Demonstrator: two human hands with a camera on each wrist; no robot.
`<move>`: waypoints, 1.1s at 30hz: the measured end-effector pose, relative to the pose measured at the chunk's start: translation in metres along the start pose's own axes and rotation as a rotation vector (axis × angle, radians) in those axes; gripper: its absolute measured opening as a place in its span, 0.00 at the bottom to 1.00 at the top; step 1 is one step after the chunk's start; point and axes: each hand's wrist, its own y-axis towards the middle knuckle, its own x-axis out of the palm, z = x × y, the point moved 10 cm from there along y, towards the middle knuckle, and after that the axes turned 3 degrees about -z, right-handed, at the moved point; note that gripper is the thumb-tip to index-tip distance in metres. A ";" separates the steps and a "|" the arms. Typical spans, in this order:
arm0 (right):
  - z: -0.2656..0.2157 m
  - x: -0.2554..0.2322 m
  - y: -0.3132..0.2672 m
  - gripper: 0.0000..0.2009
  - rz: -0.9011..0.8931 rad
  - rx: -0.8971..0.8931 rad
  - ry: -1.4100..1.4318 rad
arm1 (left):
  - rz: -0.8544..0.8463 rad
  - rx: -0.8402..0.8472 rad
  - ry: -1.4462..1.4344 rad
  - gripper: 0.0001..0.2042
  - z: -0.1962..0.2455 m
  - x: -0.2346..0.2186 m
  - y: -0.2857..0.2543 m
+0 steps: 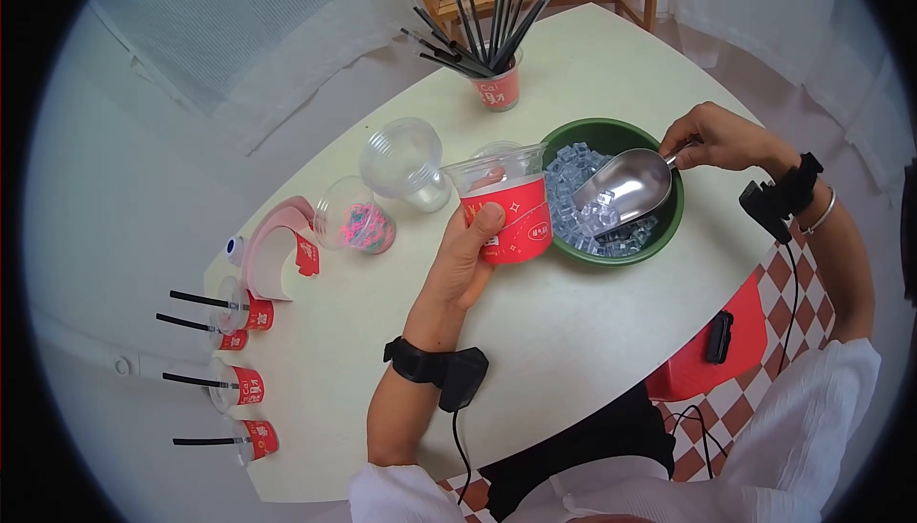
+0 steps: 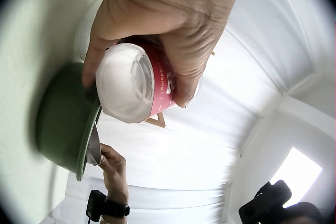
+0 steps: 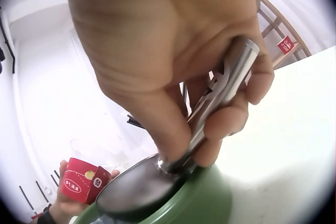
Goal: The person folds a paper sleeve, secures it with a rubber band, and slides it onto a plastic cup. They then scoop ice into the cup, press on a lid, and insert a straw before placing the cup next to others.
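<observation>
My left hand (image 1: 468, 260) grips a clear plastic cup (image 1: 511, 213) with a red paper sleeve, held up beside the green bowl (image 1: 671, 227). The left wrist view shows the cup's clear base (image 2: 125, 83) with fingers and thumb around its sides. My right hand (image 1: 716, 139) holds a metal ice scoop (image 1: 635, 184) by its handle (image 3: 231, 85). The scoop's bowl lies tilted inside the green bowl, among clear ice-like cubes (image 1: 573, 179), with a few cubes at its front lip.
Black straws (image 1: 492, 41) stand in a red-sleeved cup (image 1: 497, 93) at the back. Clear cups (image 1: 401, 155) and a cup of pink and green bits (image 1: 368, 229) sit to the left. Lidded cups with straws (image 1: 250, 385) line the left edge, near a pink holder (image 1: 272, 246).
</observation>
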 end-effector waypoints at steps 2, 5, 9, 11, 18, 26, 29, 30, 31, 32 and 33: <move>-0.002 -0.003 -0.008 0.11 0.115 -0.039 -0.050 | 0.004 -0.001 0.004 0.42 0.000 0.000 0.000; -0.010 -0.003 -0.018 0.10 0.238 -0.092 -0.120 | 0.012 -0.002 0.004 0.42 0.000 0.000 0.000; -0.024 0.005 -0.028 0.09 0.325 -0.019 -0.206 | 0.010 0.002 -0.001 0.42 0.000 -0.001 -0.001; -0.023 0.005 -0.031 0.09 0.335 0.029 -0.214 | 0.006 0.004 -0.003 0.42 0.000 -0.001 0.000; 0.000 0.008 -0.031 0.10 0.336 0.130 0.063 | 0.005 -0.001 0.011 0.42 0.002 0.001 -0.001; -0.022 0.013 -0.024 0.10 0.412 0.077 0.016 | -0.009 -0.002 0.011 0.44 0.003 0.002 -0.003; -0.013 0.014 -0.022 0.10 0.421 0.053 0.046 | 0.004 0.005 0.058 0.45 0.010 -0.004 -0.008; -0.012 0.014 -0.022 0.10 0.422 0.038 0.073 | 0.016 0.014 0.068 0.46 0.015 -0.008 -0.012; -0.011 0.015 -0.023 0.10 0.425 0.023 0.102 | 0.029 0.022 0.080 0.47 0.020 -0.011 -0.016; -0.009 0.015 -0.023 0.10 0.427 0.007 0.133 | 0.043 0.027 0.141 0.48 0.024 -0.013 -0.019; -0.007 0.015 -0.025 0.10 0.435 0.007 0.155 | 0.057 0.033 0.200 0.49 0.028 -0.014 -0.024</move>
